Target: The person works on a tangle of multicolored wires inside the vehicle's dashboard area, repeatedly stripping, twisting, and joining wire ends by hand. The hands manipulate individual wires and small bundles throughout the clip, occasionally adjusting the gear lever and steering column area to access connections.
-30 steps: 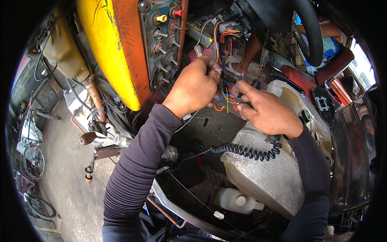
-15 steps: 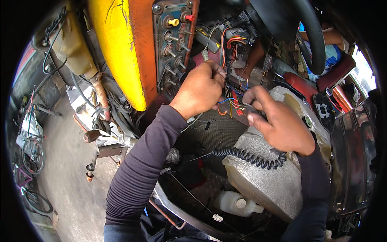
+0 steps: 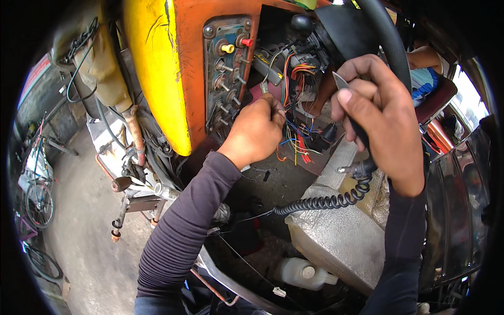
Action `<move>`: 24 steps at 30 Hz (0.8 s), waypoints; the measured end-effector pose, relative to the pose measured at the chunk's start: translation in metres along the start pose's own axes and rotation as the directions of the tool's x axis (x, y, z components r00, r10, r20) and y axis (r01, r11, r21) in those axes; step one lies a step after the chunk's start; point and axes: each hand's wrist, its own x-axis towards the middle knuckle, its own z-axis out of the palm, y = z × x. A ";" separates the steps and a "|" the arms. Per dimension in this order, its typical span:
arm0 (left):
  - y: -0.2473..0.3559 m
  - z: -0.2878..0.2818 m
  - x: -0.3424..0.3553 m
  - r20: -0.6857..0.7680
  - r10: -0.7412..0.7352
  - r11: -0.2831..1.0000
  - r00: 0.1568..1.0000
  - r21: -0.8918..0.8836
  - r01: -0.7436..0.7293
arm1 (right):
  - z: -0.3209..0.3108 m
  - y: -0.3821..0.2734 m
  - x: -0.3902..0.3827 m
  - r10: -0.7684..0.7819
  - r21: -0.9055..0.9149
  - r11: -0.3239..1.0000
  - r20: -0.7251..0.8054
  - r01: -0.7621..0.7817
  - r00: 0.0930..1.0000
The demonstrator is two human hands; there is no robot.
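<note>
My left hand [image 3: 255, 128] is closed, thumb and fingers pinching the wires of a loose harness beside the toggle-switch panel [image 3: 227, 73]. A pale connector [image 3: 264, 87] sticks up just beyond its fingertips. To the right of that hand, cut ends of red, yellow and blue wires [image 3: 301, 144] fan out. My right hand [image 3: 380, 113] is raised over the silver padded cover, closed around a knife [image 3: 340, 81] with a pointed metal blade and dark handle. The blade points up and left, apart from the wires. Below the right hand is a black coiled cord [image 3: 320, 205] with a dark plug-like end [image 3: 362, 169].
A steering wheel [image 3: 386, 31] stands at upper right, with another person's arm [image 3: 424, 58] behind it. The silver padded cover [image 3: 341, 231] fills the lower right, near a translucent jug [image 3: 302, 273]. A yellow and orange panel [image 3: 157, 73] borders the left side.
My right hand has lifted up and away from the wire ends, bringing the knife blade into clear sight. My left hand keeps its pinch on the wires, slightly lower in view.
</note>
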 end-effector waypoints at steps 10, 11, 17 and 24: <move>0.031 -0.013 -0.004 -0.173 0.298 0.894 0.939 0.396 -0.211 | 0.036 0.068 -0.065 0.496 0.069 0.808 0.457 -0.585 0.739; 0.034 -0.014 -0.004 -0.184 0.354 0.871 0.917 0.422 -0.251 | 0.040 0.071 -0.066 0.469 0.107 0.821 0.435 -0.561 0.769; 0.042 -0.014 0.001 -0.174 0.387 0.863 0.906 0.413 -0.289 | 0.047 0.061 -0.069 0.332 0.168 0.901 0.331 -0.401 0.883; 0.043 -0.012 0.001 -0.182 0.418 0.832 0.890 0.469 -0.296 | 0.045 0.058 -0.063 0.316 0.201 0.895 0.344 -0.398 0.884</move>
